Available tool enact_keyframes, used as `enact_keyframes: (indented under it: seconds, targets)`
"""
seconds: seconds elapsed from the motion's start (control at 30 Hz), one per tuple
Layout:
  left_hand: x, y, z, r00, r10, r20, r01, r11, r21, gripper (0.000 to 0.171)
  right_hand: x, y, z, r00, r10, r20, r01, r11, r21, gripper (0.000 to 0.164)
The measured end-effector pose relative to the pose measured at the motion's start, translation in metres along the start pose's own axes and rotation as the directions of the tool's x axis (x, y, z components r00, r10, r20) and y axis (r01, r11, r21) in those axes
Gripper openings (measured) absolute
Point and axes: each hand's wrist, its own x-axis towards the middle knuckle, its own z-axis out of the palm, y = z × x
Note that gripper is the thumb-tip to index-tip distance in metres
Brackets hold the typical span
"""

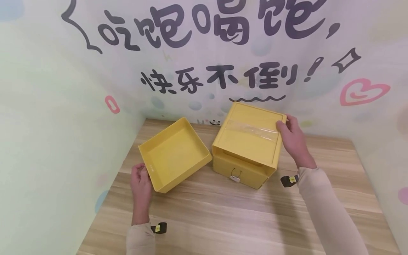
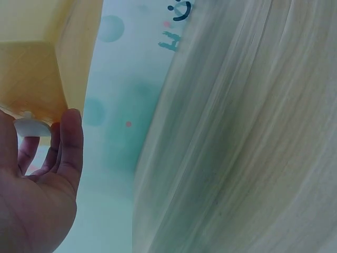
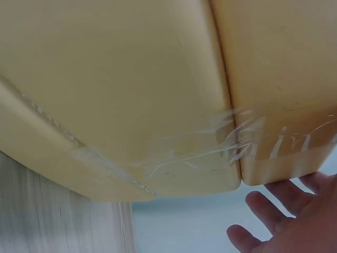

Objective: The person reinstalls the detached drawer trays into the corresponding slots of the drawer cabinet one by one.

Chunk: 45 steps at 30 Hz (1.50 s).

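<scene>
A yellow pull-out drawer (image 1: pixel 176 152), with nothing inside, is at the left, apart from its cabinet. My left hand (image 1: pixel 141 182) holds it by its left end, and in the left wrist view the fingers are around a white pull (image 2: pixel 32 128) there. To its right stands a yellow drawer cabinet (image 1: pixel 250 143) with an open upper slot. Below that slot sits a lower drawer (image 1: pixel 242 174) with a dark cord loop and white tab on its front. My right hand (image 1: pixel 294 140) grips the cabinet's back right corner, thumb on top.
Clear tape (image 1: pixel 253 130) runs across the cabinet's top and down its side. The wood-look table (image 1: pixel 216 216) meets a printed back wall (image 1: pixel 197 71) close behind the cabinet. Side walls stand at left and right.
</scene>
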Motion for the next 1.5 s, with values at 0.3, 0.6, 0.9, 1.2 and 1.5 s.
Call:
enact_keyframes:
  seconds: [0.3, 0.6, 0.9, 1.2, 1.5]
  targets:
    - [-0.002, 0.004, 0.003, 1.000, 0.015, 0.001, -0.015, 1.000, 0.002, 0.030, -0.005, 0.005, -0.004, 0.999, 0.028, -0.032, -0.028, 1.000, -0.003, 0.074]
    - [-0.002, 0.008, 0.009, 0.997, 0.028, 0.075, -0.028, 1.000, 0.001, 0.030, -0.015, 0.015, -0.010, 0.993, 0.028, -0.114, -0.024, 0.999, 0.029, 0.064]
    - [-0.003, 0.011, 0.023, 0.991, 0.038, 0.126, -0.040, 0.999, 0.011, 0.026, -0.029, 0.023, -0.019, 0.971, 0.049, -0.233, -0.039, 0.998, 0.050, 0.048]
    - [-0.005, 0.014, 0.037, 0.982, 0.070, 0.174, -0.069, 0.998, -0.014, 0.024, -0.043, 0.031, -0.026, 0.929, 0.151, -0.338, -0.122, 0.987, 0.106, 0.040]
    - [-0.006, 0.020, 0.050, 0.974, 0.063, 0.219, -0.053, 0.997, -0.049, 0.027, -0.060, 0.031, -0.023, 0.887, 0.165, -0.432, -0.144, 0.986, 0.081, 0.032]
